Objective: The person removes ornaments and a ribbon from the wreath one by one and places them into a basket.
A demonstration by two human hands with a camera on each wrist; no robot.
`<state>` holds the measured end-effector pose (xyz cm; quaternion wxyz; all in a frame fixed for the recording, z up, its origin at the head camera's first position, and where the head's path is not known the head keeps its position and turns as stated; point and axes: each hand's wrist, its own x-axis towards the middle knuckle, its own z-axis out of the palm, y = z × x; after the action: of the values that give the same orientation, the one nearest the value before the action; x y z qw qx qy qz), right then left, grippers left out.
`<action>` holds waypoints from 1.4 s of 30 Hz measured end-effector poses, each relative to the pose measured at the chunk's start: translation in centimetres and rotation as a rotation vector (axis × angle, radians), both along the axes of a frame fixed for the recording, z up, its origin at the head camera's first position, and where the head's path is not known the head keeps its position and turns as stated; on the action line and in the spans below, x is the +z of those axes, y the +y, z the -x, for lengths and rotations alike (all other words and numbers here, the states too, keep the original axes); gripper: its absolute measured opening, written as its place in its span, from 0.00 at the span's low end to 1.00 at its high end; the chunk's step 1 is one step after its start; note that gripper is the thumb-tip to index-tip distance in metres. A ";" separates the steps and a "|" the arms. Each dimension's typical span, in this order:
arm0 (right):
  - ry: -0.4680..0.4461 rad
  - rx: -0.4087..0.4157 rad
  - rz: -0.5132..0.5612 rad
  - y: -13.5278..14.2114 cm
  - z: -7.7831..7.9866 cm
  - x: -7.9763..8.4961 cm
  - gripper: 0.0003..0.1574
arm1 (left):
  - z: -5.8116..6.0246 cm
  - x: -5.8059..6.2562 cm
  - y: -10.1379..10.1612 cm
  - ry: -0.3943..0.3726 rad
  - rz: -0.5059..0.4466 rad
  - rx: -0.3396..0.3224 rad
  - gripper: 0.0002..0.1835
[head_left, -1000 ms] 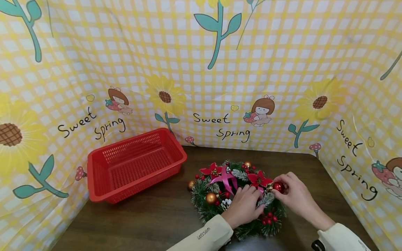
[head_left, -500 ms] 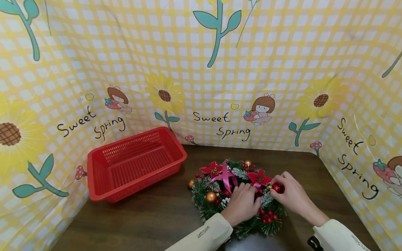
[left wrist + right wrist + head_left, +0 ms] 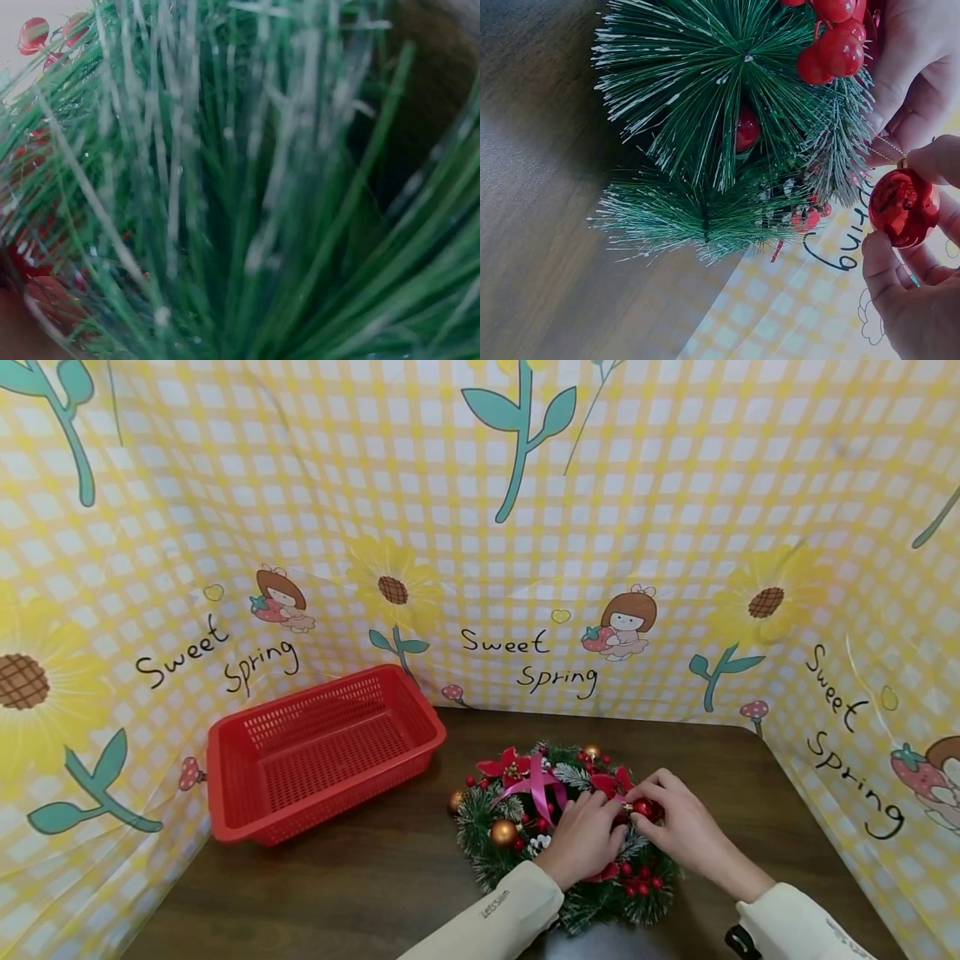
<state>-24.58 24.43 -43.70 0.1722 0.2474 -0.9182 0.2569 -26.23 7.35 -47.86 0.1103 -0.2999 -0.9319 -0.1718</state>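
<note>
A green Christmas wreath [image 3: 482, 843] lies on the table, trimmed with red berries [image 3: 840, 52], gold balls [image 3: 503, 832], a pink ribbon [image 3: 538, 785] and red poinsettias [image 3: 510, 767]. My left hand [image 3: 583, 839] reaches over its middle, with curled fingers gripping the wreath on the right of centre. Between the fingertips and thumb of my right hand [image 3: 688, 831] is a shiny red bauble [image 3: 905, 208], held at the wreath's right side. From its gold cap a thin gold string [image 3: 885, 151] runs toward the left fingers. Green bristles fill the left wrist view, hiding the left fingertips.
Left of the wreath stands a red slotted plastic basket [image 3: 330, 768]. The dark wooden table [image 3: 360, 885] is walled in by a yellow checked cloth [image 3: 510, 577] at the back and both sides.
My right hand has brought the red bauble left, closer to the left hand. The left hand has shifted slightly, and a red petal now shows beneath it. The wreath and basket stay put.
</note>
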 end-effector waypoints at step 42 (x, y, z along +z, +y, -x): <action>-0.080 -0.072 0.040 0.0 0.3 -0.6 0.21 | 2.0 0.4 -0.2 0.085 -0.134 0.030 0.07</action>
<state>-24.89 24.43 -44.28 0.1495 0.2002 -0.9274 0.2785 -28.23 7.18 -47.46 0.1723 -0.2847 -0.9171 -0.2194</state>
